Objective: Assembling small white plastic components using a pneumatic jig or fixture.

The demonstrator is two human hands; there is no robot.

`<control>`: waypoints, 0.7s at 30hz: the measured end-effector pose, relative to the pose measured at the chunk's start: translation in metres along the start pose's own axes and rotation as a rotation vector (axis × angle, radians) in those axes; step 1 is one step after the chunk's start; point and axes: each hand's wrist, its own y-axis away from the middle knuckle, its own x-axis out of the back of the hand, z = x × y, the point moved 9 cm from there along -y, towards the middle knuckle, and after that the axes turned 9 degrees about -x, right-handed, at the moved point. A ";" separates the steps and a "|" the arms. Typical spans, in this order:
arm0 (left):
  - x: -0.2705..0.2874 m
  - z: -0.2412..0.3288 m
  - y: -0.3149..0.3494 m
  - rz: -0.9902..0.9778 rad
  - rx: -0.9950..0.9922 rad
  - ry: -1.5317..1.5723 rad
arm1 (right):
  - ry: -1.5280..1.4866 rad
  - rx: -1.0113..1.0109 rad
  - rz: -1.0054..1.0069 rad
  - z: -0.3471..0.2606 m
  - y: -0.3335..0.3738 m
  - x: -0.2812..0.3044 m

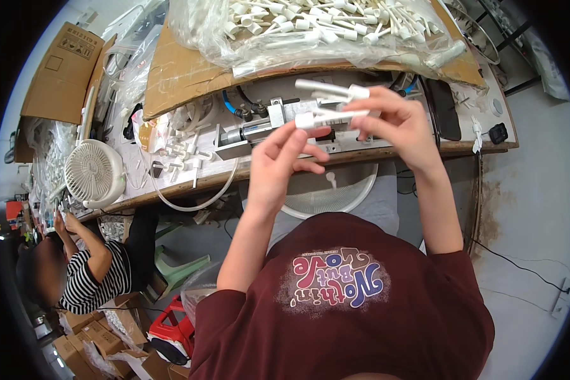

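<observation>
In front of the bench edge I hold white plastic cup-ended rods up in both hands. My left hand [278, 158] pinches the cup end of one rod [304, 120] between thumb and fingers, the other fingers loosely spread. That rod's stem points right, toward the fingertips of my right hand [396, 120]. Between its curled fingers my right hand grips more white cup-ended rods [323, 87], their stems pointing left. Just behind the hands lies a metal fixture [234, 147] with a cylinder and blue air tubes. Below them, a white mesh basket [354, 193] on my lap contains a similar small part [331, 180].
A cardboard sheet [190, 76] bears a heap of white rods [335, 22] in clear plastic. Loose white parts [187, 152] and a fan [94, 172] stand left. A phone [443, 107] lies right. A co-worker in a striped shirt [101, 269] sits left, near a red stool [171, 329].
</observation>
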 end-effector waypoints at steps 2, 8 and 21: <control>0.005 0.003 0.000 0.036 -0.001 -0.059 | -0.025 -0.003 -0.045 0.009 0.010 -0.008; 0.007 0.014 0.011 0.060 -0.090 -0.211 | -0.184 -0.176 0.102 0.045 0.020 0.023; -0.026 -0.028 0.014 -0.166 -0.713 -1.551 | -0.304 -0.126 0.268 0.056 0.035 0.023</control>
